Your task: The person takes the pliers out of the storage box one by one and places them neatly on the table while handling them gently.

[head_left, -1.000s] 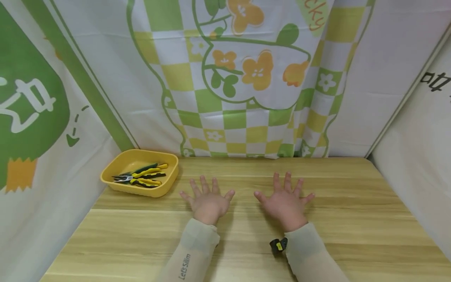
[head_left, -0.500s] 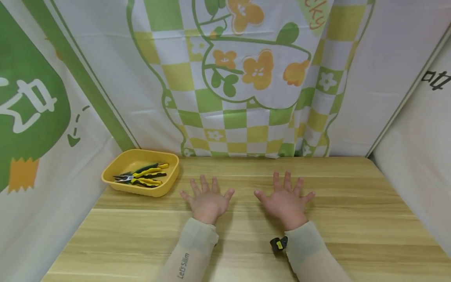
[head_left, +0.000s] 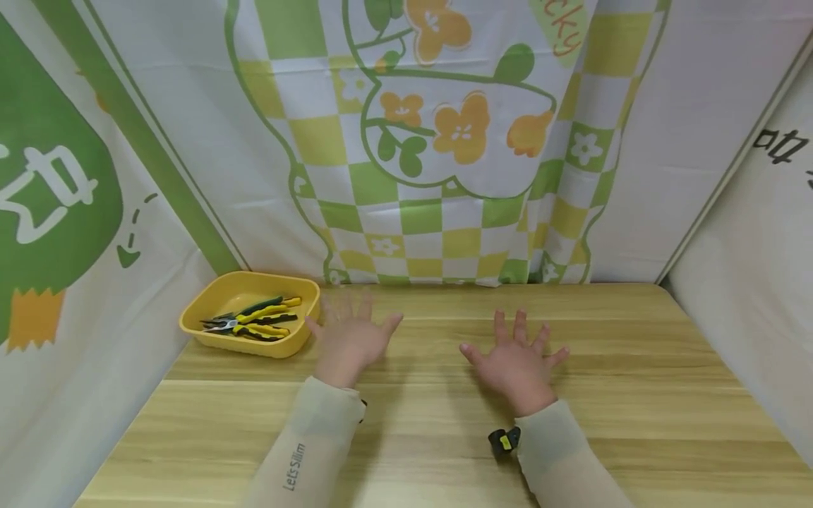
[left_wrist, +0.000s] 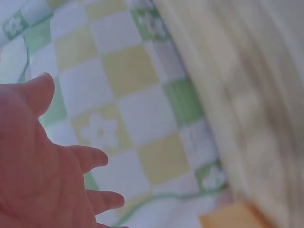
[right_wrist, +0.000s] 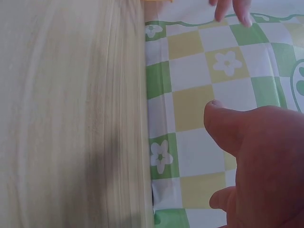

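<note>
My left hand [head_left: 349, 343], slightly blurred, has its fingers spread and holds nothing; its little finger overlaps the right wall of a yellow plastic basket [head_left: 296, 343] in the head view. Inside that basket lie pliers [head_left: 262, 330] with yellow-and-black handles, beside a dark green-handled tool [head_left: 260, 306]. Farther right, over the wooden table, my right hand [head_left: 516, 368] also spreads its fingers, with nothing in it. The left wrist view has the left palm [left_wrist: 40, 175] and several fingers against the checkered cloth; in the right wrist view, the right thumb [right_wrist: 228, 126] points out.
The wooden table [head_left: 635, 395] backs onto a hanging cloth [head_left: 422, 215] with green and yellow checks and flowers. White fabric walls [head_left: 749, 282] close in both sides. A small black device [head_left: 504, 442] sits at the right cuff.
My left hand has lifted and shifted left and forward, toward the yellow basket, with fingers still spread. The right hand has stayed in place.
</note>
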### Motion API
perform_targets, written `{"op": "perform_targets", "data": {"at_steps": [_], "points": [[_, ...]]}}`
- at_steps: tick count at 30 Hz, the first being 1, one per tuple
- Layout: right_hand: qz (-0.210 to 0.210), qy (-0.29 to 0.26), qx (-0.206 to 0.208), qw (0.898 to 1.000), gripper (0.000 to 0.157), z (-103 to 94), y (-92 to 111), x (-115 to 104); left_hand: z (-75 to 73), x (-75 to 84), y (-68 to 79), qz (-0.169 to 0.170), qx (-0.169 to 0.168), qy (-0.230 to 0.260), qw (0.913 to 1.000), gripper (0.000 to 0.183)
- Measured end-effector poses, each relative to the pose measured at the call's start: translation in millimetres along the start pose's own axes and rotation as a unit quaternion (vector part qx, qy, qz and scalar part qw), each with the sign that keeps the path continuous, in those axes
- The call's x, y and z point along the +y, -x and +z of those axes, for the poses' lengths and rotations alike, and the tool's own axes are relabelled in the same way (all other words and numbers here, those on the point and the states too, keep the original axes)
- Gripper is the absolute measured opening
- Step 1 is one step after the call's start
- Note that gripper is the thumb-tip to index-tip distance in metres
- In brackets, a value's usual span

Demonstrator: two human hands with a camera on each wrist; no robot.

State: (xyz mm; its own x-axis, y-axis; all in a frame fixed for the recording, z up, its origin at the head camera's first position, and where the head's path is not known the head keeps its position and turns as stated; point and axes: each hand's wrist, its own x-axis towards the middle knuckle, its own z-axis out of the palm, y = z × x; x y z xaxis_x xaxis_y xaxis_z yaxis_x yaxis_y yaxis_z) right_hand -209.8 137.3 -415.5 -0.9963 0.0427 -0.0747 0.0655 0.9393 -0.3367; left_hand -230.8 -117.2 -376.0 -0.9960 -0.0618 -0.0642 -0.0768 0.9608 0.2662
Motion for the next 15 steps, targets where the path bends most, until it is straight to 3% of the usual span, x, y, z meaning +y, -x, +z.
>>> {"op": "perform_targets", "data": {"at_steps": [4, 10, 15], "points": [[0.004, -0.003, 0.004, 1.000, 0.113, 0.7, 0, 4, -24.4, -28.0, -3.7, -0.003, 0.010, 0.015, 0.9998, 0.102], [0.005, 0.003, 0.018, 1.000, 0.116, 5.3, -4, 11, -55.7, -85.1, -7.1, -0.031, 0.020, 0.026, 0.9990, 0.112], [0.005, 0.001, 0.016, 1.000, 0.115, 4.5, -4, 12, -74.3, -134.9, -6.9, -0.040, -0.004, 0.059, 0.9974, 0.117]]}}
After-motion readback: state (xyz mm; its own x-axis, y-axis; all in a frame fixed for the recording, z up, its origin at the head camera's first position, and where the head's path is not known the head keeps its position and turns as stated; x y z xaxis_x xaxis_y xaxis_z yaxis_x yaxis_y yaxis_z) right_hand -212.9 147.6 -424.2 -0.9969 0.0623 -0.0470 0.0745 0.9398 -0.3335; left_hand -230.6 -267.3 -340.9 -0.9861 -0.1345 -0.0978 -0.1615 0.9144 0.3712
